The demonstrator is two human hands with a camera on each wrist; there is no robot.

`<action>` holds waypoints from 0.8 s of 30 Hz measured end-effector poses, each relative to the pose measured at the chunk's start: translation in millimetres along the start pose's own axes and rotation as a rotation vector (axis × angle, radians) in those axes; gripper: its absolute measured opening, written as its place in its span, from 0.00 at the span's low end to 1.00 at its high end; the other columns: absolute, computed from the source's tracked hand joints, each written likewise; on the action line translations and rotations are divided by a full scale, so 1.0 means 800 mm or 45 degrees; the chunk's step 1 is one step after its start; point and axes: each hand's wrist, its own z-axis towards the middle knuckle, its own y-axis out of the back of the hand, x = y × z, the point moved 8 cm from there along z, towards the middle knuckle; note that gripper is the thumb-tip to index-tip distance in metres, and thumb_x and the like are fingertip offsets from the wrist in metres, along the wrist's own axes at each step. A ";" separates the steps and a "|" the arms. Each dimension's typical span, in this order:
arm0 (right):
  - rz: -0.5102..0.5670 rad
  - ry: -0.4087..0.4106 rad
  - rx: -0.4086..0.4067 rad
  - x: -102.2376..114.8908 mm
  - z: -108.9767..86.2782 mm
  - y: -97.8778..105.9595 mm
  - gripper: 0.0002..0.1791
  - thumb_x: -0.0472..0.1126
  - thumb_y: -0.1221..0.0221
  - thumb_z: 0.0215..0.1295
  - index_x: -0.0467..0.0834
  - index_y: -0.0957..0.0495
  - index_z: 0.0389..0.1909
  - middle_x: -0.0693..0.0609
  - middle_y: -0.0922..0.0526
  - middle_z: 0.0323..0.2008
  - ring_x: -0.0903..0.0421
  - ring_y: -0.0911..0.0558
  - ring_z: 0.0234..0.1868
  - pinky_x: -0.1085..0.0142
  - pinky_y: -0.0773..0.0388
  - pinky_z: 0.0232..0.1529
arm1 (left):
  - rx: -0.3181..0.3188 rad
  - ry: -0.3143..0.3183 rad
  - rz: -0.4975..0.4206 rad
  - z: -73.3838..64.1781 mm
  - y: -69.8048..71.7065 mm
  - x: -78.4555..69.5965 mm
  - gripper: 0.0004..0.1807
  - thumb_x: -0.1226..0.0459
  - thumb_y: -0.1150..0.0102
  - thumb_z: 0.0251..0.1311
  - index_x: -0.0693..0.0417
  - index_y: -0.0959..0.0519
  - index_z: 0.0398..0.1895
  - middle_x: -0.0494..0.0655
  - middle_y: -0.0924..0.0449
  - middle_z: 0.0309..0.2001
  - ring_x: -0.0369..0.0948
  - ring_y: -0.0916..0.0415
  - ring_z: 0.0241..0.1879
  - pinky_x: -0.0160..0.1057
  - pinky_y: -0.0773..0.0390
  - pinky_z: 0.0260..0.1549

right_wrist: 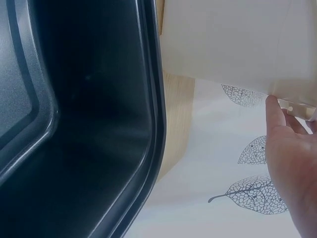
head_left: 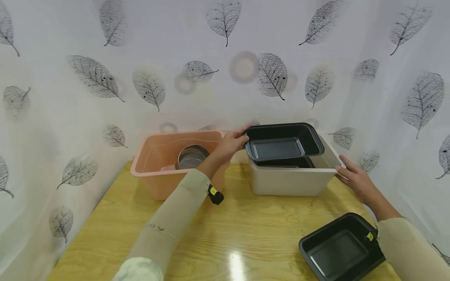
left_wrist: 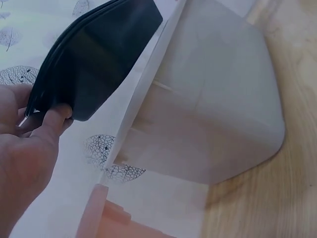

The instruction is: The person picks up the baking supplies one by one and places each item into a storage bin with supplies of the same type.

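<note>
My left hand [head_left: 229,145] pinches the left end of a black rectangular baking pan [head_left: 277,148], thumb and fingers at its rim. The pan is tilted over the white plastic bin [head_left: 288,182], its inside facing me. In the left wrist view, the dark outer wall of the pan [left_wrist: 101,59] shows above the bin's rim. Another dark pan [head_left: 293,161] is partly visible inside the bin, mostly hidden by the held one. My right hand [head_left: 356,180] grips the bin's right rim, and the right wrist view shows the thumb against the outer side.
A peach plastic bin [head_left: 154,180] stands left of the white one, with round metal pans [head_left: 191,159] inside. Another black baking pan [head_left: 337,249] lies at the front right of the wooden table [head_left: 218,238], partly under my right forearm. A leaf-patterned curtain [head_left: 197,101] surrounds the table.
</note>
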 end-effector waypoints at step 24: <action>0.002 0.027 0.001 0.003 -0.002 0.001 0.41 0.48 0.54 0.81 0.45 0.69 0.81 0.31 0.70 0.79 0.67 0.34 0.70 0.84 0.27 0.53 | 0.065 -0.052 0.356 0.066 -0.034 0.036 0.29 0.67 0.52 0.77 0.51 0.41 0.79 0.46 0.49 0.80 0.40 0.36 0.68 0.41 0.26 0.60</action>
